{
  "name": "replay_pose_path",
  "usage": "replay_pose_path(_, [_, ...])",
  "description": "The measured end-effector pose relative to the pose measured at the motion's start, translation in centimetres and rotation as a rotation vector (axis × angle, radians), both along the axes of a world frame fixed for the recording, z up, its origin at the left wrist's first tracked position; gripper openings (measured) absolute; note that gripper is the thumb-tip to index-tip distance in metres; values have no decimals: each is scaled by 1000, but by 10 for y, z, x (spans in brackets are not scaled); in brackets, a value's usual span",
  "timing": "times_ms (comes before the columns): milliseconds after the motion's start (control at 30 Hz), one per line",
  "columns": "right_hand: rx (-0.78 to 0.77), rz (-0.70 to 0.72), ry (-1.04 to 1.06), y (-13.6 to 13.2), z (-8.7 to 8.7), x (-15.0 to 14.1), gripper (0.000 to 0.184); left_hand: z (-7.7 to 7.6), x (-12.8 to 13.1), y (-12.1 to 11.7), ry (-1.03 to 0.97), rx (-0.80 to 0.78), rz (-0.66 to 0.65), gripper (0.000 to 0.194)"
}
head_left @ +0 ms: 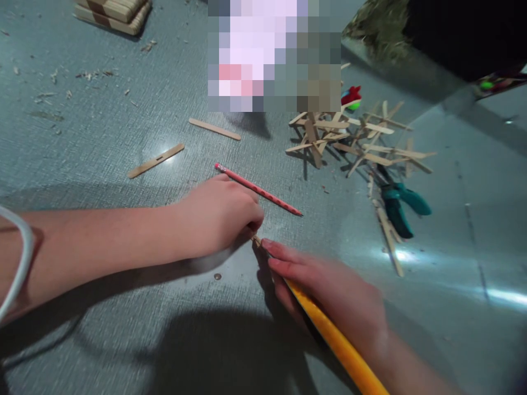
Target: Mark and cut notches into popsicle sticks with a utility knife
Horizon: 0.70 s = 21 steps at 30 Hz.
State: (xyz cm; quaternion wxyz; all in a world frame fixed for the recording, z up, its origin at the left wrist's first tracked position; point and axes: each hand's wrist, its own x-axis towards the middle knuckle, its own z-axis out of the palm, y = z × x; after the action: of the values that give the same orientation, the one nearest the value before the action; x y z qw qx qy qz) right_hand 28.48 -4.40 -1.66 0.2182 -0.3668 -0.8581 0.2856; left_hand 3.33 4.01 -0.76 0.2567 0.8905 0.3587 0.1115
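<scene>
Centrally, head view: right hand, fingers clamped on yellow tool; left hand, curled, its hold not discernible; wooden stick, mostly hidden, between both. Beyond: pink pencil, slotted craft stick, plain craft stick. Rightward: interlocked craft sticks, teal-handled pliers touching them.

My right hand holds a yellow tool. My left hand is curled, pinching what seems a wooden stick. A red pencil lies just beyond.
</scene>
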Motion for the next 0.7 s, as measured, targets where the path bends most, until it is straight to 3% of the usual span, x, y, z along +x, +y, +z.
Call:
replay_pose_path(300, [120,27,-45,1,4,0,52,3,4,2,64,0,-27,14])
replay_pose_path(700, [-58,51,-10,5,-7,12,42,2,2,1,30,-4,2,14])
